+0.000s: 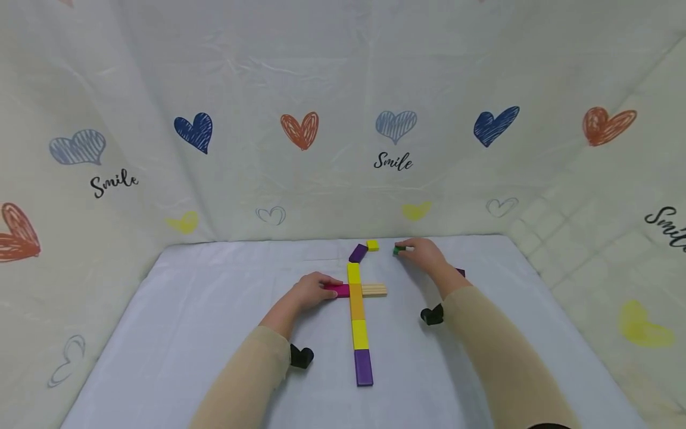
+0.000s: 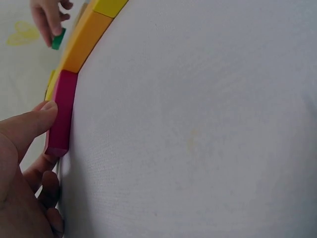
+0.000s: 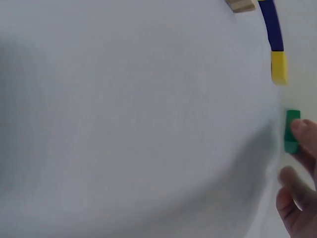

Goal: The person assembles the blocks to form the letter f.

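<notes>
At the middle of the table, my left hand [image 1: 312,290] pinches a magenta block [image 2: 63,111] between thumb and fingers; the block's end meets an orange block [image 1: 356,302]. My right hand [image 1: 425,255] is farther back on the right, pinching a small green block [image 3: 291,130]. Left of that hand, a small yellow block [image 1: 372,245] adjoins a slanted purple block [image 1: 358,253]. A row runs toward me from there: a yellow block [image 1: 354,273], the orange one, another yellow block [image 1: 360,335] and a purple block [image 1: 363,367]. Opposite the magenta block lies a ridged natural-wood piece [image 1: 374,289].
A dark purple block [image 1: 460,272] is partly hidden behind my right forearm. White cloth covers the table [image 1: 177,333], and a curtain [image 1: 343,77] printed with hearts rises along its back edge. Black wrist mounts [image 1: 302,357] stick out beside both sleeves.
</notes>
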The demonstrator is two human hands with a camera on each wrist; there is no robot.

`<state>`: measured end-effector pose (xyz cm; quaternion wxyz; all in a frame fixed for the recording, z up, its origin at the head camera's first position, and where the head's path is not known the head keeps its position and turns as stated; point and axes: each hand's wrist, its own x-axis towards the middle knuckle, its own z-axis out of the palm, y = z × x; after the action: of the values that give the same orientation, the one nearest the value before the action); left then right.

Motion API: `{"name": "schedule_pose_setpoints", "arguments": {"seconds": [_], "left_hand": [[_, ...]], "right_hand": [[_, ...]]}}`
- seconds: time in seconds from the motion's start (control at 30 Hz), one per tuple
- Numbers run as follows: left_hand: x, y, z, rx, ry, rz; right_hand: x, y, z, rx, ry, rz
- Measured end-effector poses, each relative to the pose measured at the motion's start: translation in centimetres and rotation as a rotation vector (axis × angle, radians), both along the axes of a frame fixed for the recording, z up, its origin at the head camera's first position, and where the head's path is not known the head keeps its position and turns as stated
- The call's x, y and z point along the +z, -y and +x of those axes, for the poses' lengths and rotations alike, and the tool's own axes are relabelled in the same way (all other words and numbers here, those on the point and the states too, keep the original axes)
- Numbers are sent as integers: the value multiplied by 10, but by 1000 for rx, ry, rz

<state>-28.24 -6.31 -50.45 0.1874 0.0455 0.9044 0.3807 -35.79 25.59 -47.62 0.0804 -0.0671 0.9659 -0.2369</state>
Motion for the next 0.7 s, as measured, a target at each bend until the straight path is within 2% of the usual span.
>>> {"name": "schedule_pose_setpoints", "arguments": {"seconds": [0.33, 0.53, 0.7], "left_hand": [[1, -1, 1, -5, -2, 15], [2, -2, 1, -8, -7, 15], [2, -1, 1, 7, 2, 4]], "right_hand": [[-10, 17, -8, -80, 3, -13], [-13, 21, -13, -80, 21, 9], [-11, 22, -16, -72, 69, 23]]}}
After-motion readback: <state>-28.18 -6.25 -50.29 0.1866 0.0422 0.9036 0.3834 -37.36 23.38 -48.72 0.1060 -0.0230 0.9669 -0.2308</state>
